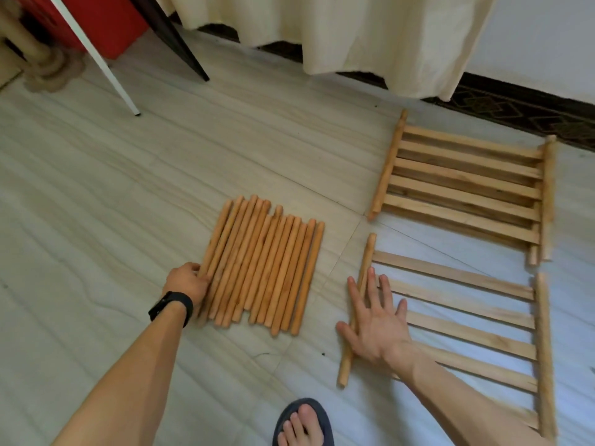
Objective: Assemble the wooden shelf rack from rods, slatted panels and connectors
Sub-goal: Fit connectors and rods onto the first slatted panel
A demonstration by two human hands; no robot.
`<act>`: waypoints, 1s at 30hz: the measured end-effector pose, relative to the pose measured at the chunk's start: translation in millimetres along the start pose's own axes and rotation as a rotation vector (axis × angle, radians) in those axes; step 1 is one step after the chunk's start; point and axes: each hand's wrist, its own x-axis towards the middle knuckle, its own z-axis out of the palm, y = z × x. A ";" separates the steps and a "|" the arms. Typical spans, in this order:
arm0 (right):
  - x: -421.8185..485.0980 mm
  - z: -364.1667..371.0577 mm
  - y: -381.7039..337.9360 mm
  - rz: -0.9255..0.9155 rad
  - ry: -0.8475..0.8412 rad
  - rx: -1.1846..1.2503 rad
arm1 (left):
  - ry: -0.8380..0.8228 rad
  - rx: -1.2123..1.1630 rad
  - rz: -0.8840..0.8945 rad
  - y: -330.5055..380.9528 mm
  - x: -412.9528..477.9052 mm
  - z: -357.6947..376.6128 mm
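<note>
Several round wooden rods (260,265) lie side by side on the floor in a flat row at the centre. My left hand (188,281), with a black watch on the wrist, curls its fingers round the leftmost rods at their near end. To the right lies a single slatted panel (467,320). My right hand (376,320) rests flat on that panel's left rail with fingers spread. A stack of slatted panels (467,185) lies further back on the right. No connectors are in view.
The floor is pale tile (96,194). A white table leg (106,69) and a dark leg (180,43) stand at the back left, beside a red box (106,24). A cream curtain (354,37) hangs at the back. A foot in a dark sandal (302,423) is at the bottom.
</note>
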 end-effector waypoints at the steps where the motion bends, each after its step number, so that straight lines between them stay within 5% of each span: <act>1: -0.9 -4.9 1.4 -0.007 -0.024 0.006 | 0.001 0.005 0.001 1.9 -2.5 -2.6; 5: -5.0 -30.7 20.3 -0.075 -0.052 0.055 | 0.039 -0.072 0.029 19.7 -21.4 -16.4; 11: -70.5 -90.0 100.4 -0.060 0.082 0.026 | -0.112 -0.121 0.343 125.5 -93.3 -8.8; 17: -144.0 -51.2 199.8 0.371 0.302 0.384 | -0.408 0.156 0.813 245.3 -198.2 55.5; 21: -191.2 15.5 242.9 0.683 0.513 0.702 | -0.549 0.372 0.963 279.2 -256.8 126.7; 25: -215.3 62.9 268.5 0.816 0.608 0.790 | -0.655 0.361 0.842 277.1 -296.0 185.1; 30: -211.1 66.1 287.9 0.777 0.586 0.745 | -0.753 -0.159 0.428 261.0 -322.2 221.6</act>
